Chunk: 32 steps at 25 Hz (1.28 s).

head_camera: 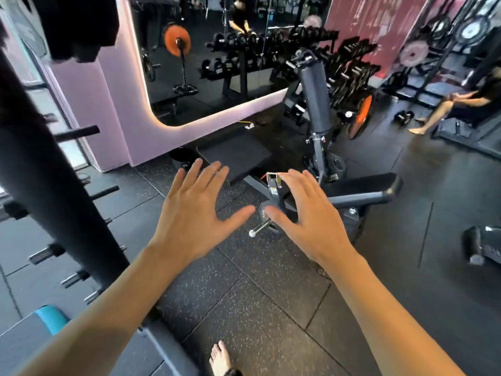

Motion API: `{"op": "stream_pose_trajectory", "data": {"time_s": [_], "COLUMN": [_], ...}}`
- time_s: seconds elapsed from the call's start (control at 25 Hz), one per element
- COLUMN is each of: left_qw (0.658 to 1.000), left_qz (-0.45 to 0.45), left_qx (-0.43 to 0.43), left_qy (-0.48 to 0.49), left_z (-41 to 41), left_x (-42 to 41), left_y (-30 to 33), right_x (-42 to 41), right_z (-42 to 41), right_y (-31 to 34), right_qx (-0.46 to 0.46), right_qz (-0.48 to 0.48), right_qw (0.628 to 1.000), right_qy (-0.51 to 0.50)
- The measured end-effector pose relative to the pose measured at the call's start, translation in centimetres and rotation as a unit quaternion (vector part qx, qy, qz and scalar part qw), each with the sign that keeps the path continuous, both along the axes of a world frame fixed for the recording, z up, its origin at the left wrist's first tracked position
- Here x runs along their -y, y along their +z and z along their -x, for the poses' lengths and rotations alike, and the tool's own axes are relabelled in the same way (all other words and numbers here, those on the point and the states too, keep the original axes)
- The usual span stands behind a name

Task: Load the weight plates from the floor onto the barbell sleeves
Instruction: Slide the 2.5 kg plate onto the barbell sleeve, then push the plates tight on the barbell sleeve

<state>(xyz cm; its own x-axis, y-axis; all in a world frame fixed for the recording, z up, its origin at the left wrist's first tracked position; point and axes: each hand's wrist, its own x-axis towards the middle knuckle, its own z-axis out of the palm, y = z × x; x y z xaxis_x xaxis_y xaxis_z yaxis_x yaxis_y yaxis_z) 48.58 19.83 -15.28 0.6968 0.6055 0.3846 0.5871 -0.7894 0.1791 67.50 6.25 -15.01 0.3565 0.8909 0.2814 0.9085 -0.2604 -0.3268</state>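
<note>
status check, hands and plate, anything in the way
Left hand open, holding nothing. Right hand open, over the small black weight plate on the steel sleeve. Grip unconfirmed. Nothing between hands and plate.

You're standing in a gym; speckled rubber floor tiles [244, 308] underfoot; a dumbbell rack [349, 69] against a wall mirror [206, 63]; an adjustable bench [315, 99] ahead; plate storage pegs [76, 130] beside you.

Small black weight plate [271, 213] already on the chrome sleeve [260, 227] – seated near the sleeve's inner end, upright, partly hidden behind the hands. Sleeve angles down-left toward the camera – its outer part bare, ending in a white rounded tip.
</note>
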Motion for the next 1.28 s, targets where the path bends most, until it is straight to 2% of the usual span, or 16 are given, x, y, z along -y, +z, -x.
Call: {"op": "stream_pose_trajectory", "data": {"time_s": [0.12,0.36,0.52,0.68,0.88,1.04,1.28], "left_qw": [0.999,0.994,0.981,0.963,0.925,0.882,0.786], "left_qz": [0.009,-0.016,-0.049,-0.119,-0.209,-0.265,-0.324], "left_qx": [0.013,0.04,0.078,0.107,0.135,0.139,0.132], "left_qy": [0.031,0.103,0.171,0.217,0.289,0.364,0.509], "left_z": [-3.5,-6.1,-5.4,-4.9,-5.5,-8.0,-8.7], "left_x": [-5.1,-13.1,-16.5,-18.1,-18.1,-18.1,-18.1], "left_y": [0.6,3.5,6.5,10.2,13.2,15.4,18.8], "right_x": [-6.8,-19.3,-26.1,-31.3,-36.6,-40.2,-45.5], "right_z": [-3.8,-6.6,-6.4,-6.2,-6.4,-6.8,-6.3], "right_y": [1.7,5.2,7.7,11.5,14.6,17.8,22.9], "right_qx": [0.015,0.032,0.053,0.05,0.036,0.031,0.006], "right_qz": [0.02,-0.058,-0.12,-0.18,-0.262,-0.277,-0.271], "right_qw": [0.999,0.991,0.969,0.937,0.868,0.822,0.761], "right_qy": [0.037,0.113,0.208,0.296,0.421,0.496,0.59]}}
